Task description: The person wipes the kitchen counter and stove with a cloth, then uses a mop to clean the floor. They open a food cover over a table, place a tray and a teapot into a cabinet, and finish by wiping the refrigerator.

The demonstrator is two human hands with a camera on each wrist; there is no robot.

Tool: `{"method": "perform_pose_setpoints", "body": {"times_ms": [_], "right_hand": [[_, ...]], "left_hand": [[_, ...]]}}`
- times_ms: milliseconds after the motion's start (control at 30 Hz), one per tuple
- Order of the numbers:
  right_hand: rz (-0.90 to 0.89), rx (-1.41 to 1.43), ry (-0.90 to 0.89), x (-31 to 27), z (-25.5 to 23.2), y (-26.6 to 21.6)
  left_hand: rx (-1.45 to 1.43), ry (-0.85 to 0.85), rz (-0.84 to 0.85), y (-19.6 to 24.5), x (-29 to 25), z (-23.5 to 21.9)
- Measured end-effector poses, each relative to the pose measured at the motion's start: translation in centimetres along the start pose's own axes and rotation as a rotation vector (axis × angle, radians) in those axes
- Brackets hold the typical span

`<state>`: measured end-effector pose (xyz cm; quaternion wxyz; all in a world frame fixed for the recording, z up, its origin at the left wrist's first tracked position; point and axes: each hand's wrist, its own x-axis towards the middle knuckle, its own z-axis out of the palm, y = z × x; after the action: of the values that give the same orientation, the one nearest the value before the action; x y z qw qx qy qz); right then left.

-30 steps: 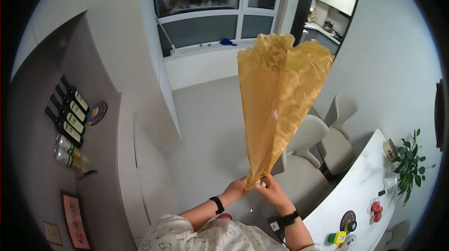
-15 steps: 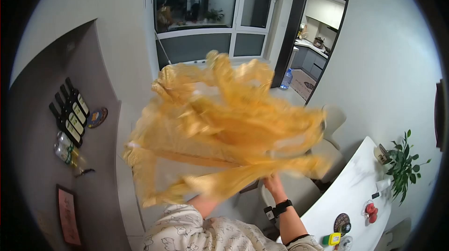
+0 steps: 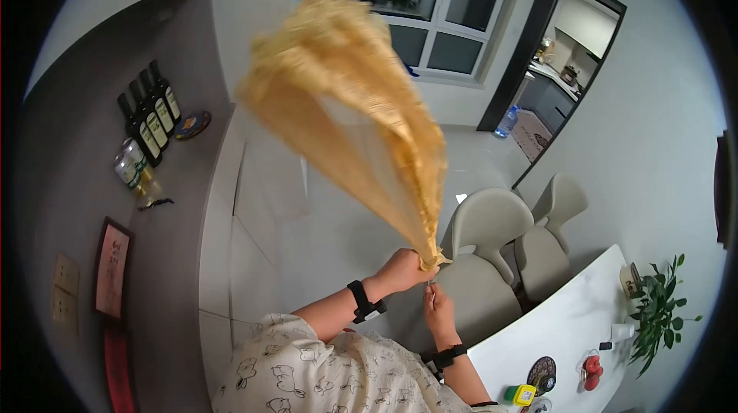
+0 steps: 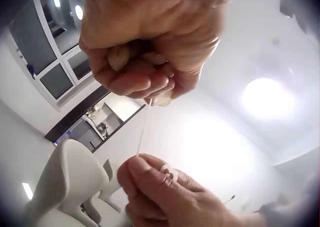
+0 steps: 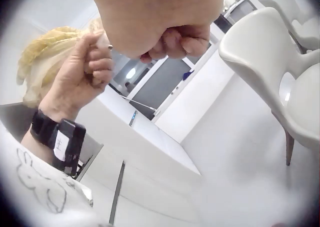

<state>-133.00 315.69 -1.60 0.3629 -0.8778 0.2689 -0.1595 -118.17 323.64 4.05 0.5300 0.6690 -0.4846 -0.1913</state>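
Note:
A gold, sheer patterned cloth (image 3: 400,132) flares upward like a cone in the head view, leaning to the left, its upper edge blurred. My left hand (image 3: 401,269) grips its gathered lower end. Just below and to the right, my right hand (image 3: 440,313) pinches a thin, pale string (image 4: 144,129), which runs taut between the two hands in the left wrist view. There the right hand (image 4: 165,192) wears a ring. In the right wrist view the left hand (image 5: 82,76) is curled around the gathered cloth (image 5: 47,61).
Pale chairs (image 3: 492,228) stand ahead to the right, beside a white table (image 3: 530,336) with a potted plant (image 3: 661,321) and a yellow-lidded container (image 3: 524,395). Dark bottles (image 3: 150,117) line the left niche. A doorway (image 3: 565,67) opens at the back right.
The cloth stood as a cone over both hands, spread wide and billowed over them, then drew back into a left-leaning cone. The right hand is now below the left, with string between. The view has shifted.

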Motion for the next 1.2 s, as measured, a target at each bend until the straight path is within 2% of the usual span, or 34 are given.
{"method": "perform_pose_setpoints", "body": {"times_ms": [67, 133, 167, 233, 300, 367, 433, 533, 567, 600, 633, 733, 800, 833, 867, 933, 1067, 1133, 1200], "right_hand": [[-0.034, -0.010, 0.014, -0.2, 0.4, 0.0], [0.040, -0.091, -0.054, -1.0, 1.2, 1.6], [0.041, -0.080, -0.038, -1.6, 1.9, 2.9], [0.078, -0.031, -0.161, -2.5, 3.2, 5.9], [0.058, -0.060, -0.178, -2.8, 3.3, 7.5], [0.057, -0.087, -0.208, -3.1, 3.0, 7.4], [0.033, -0.300, -0.316, -3.0, 2.8, 7.2], [0.006, -0.200, -0.209, -3.3, 3.1, 6.8], [0.010, -0.199, -0.212, -3.3, 2.8, 6.0], [-0.006, -0.131, -0.130, -3.1, 2.1, 5.2], [-0.021, -0.064, -0.044, -2.8, 1.2, 4.0], [-0.051, -0.094, 0.007, -1.7, -1.7, -0.3], [-0.100, -0.087, 0.017, -1.1, -3.5, -3.0], [-0.157, -0.078, 0.024, -0.9, -4.4, -4.3], [-0.142, -0.076, 0.022, -0.6, -5.3, -5.8], [-0.206, -0.044, -0.060, -0.2, -6.6, -8.4], [-0.275, -0.131, -0.168, -0.4, -5.7, -9.3], [-0.259, -0.133, -0.153, -1.3, -4.9, -8.4], [-0.237, -0.167, -0.141, -1.9, -5.0, -8.0]], "left_hand": [[0.061, 0.043, 0.021, -1.4, -0.4, 0.4], [0.194, 0.082, -0.011, -2.6, -0.7, 0.7], [0.241, 0.108, -0.018, -3.5, -0.6, 0.7], [0.288, 0.106, -0.035, -6.7, -0.1, 0.2], [0.332, 0.117, -0.044, -8.7, 0.6, -0.4], [0.264, 0.117, -0.043, -8.0, 0.9, -0.4], [0.194, 0.111, -0.051, -7.6, 1.4, -0.2], [0.159, 0.115, -0.083, -6.5, 3.9, 0.1], [0.149, 0.143, -0.040, -5.3, 4.7, 0.2], [0.138, 0.173, 0.003, -4.4, 5.6, 0.2], [0.135, 0.168, 0.004, -4.2, 6.7, 0.3], [0.203, 0.237, 0.007, -3.6, 9.0, 0.1], [0.102, 0.281, -0.007, -2.5, 9.5, -0.3], [-0.055, 0.274, -0.091, -3.4, 9.8, 0.0], [-0.059, 0.261, -0.100, -3.5, 9.5, 0.0], [-0.406, 0.278, -0.170, -3.5, 8.7, -0.2], [-0.484, 0.340, -0.105, -4.2, 9.5, -1.9], [-0.547, 0.290, -0.011, -4.0, 11.1, -3.3], [-0.659, 0.307, -0.030, -2.5, 12.1, -4.4]]}}
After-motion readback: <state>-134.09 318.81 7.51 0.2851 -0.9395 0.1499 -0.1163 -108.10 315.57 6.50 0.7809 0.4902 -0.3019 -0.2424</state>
